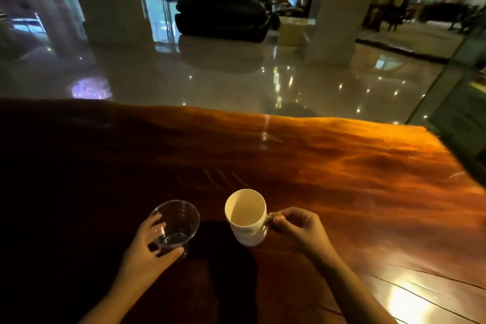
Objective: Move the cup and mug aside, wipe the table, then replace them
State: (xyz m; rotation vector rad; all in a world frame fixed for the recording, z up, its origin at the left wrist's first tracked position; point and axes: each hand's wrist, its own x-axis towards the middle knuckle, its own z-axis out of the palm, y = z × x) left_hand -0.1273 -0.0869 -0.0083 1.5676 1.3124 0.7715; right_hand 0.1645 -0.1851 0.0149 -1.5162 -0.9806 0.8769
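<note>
A clear plastic cup point(175, 223) stands upright near the front of the glossy wooden table point(328, 166), and my left hand point(147, 250) wraps around its left side and base. To its right stands a white mug point(247, 218), empty inside, with its handle turned to the right. My right hand point(297, 226) pinches that handle. I cannot tell whether either vessel is lifted off the wood or resting on it.
The table's far edge runs wavy across the middle of the view, and its right end drops off by a glass partition point(455, 102). Beyond lies shiny floor with white pillars point(339, 8) and a dark sofa point(223, 16). No cloth is in view.
</note>
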